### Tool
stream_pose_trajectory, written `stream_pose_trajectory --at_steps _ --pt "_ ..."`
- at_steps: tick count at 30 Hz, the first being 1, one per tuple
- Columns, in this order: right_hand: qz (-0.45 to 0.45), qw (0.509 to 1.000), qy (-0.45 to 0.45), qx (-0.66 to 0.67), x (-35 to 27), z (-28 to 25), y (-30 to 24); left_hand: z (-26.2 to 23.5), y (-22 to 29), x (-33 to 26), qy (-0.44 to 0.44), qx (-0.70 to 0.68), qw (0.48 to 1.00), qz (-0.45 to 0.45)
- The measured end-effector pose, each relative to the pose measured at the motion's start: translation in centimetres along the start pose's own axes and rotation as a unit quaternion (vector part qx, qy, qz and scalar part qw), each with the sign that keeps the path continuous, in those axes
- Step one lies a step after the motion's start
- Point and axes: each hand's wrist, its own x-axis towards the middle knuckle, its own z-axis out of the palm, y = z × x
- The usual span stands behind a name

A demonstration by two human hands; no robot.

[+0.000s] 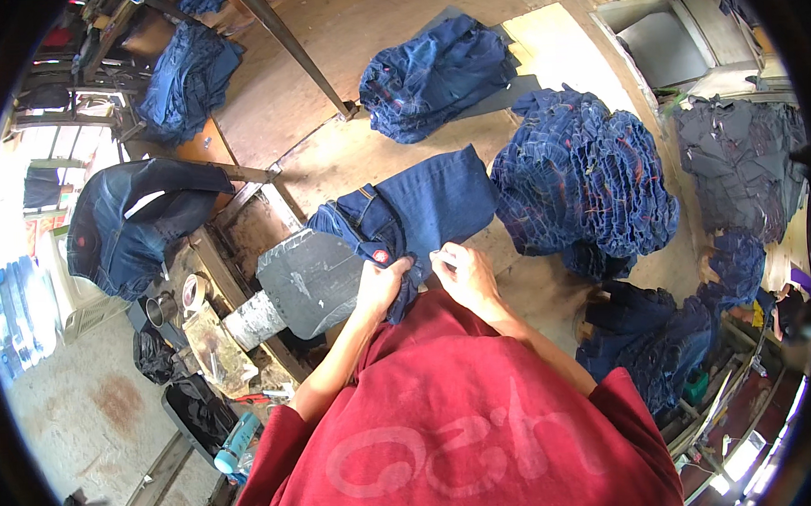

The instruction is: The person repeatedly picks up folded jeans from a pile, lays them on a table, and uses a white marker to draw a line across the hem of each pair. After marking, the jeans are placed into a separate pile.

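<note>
A folded pair of dark blue jeans (439, 197) lies in front of me, its legs pointing away to the right. The waist end is bunched close to my shirt, and a small red patch shows on it. My left hand (382, 288) is closed on the waist end of the jeans, thumb on top. Just to its right, my right hand (465, 274) is raised over the near edge of the cloth with its fingers pinched together. A tiny pale thing may be between those fingertips, too small to name. Left of the jeans sits a dark, worn flat pad (309, 282).
A tall stack of jeans (583, 177) stands to the right, with another denim pile (434, 75) farther back. More jeans (133, 224) drape at the left. Grey garments (741, 166) lie far right. A roll of tape (194, 291) and a blue bottle (238, 441) are lower left.
</note>
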Motion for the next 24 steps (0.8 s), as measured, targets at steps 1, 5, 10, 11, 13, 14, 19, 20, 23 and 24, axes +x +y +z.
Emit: stream_pose_trajectory --at_steps 1,5,10,11,13,14,19,20,23,24 --pt "-0.018 1.0 -0.01 -0.007 -0.1 0.0 0.0 -0.4 -0.1 -0.4 -0.004 -0.015 1.0 -0.001" --pt "0.0 1.0 -0.016 -0.023 -0.6 0.2 -0.6 -1.8 -0.1 -0.9 -0.043 -0.063 0.997 -0.019" --pt "0.007 0.999 0.028 0.046 -0.8 0.6 -1.0 -0.5 0.5 0.7 -0.055 0.003 0.998 -0.038" --pt "0.007 0.999 0.028 0.034 -0.7 0.7 -0.9 -0.5 0.4 0.6 -0.051 0.0 0.997 -0.055" --pt "-0.001 0.999 0.028 0.027 -0.6 0.6 -0.9 -1.2 0.3 0.1 -0.028 -0.006 0.997 -0.066" --pt "-0.007 0.999 0.027 0.031 -0.7 0.4 -0.9 -1.8 0.1 -0.4 -0.053 -0.044 0.997 -0.046" --pt "0.015 0.999 0.039 -0.015 -1.2 -1.3 -2.8 -5.9 0.5 -0.6 -0.204 -0.036 0.978 -0.005" --pt "0.006 0.999 0.039 -0.022 -1.3 -1.9 -3.4 -6.4 0.7 -0.4 -0.22 -0.012 0.975 0.017" --pt "-0.066 0.993 -0.008 -0.092 -1.0 -3.2 -5.4 -7.2 1.2 0.1 -0.254 -0.004 0.967 -0.004" --pt "-0.128 0.985 -0.019 -0.115 -0.8 -3.4 -6.0 -7.3 1.3 0.1 -0.273 -0.008 0.962 0.002"
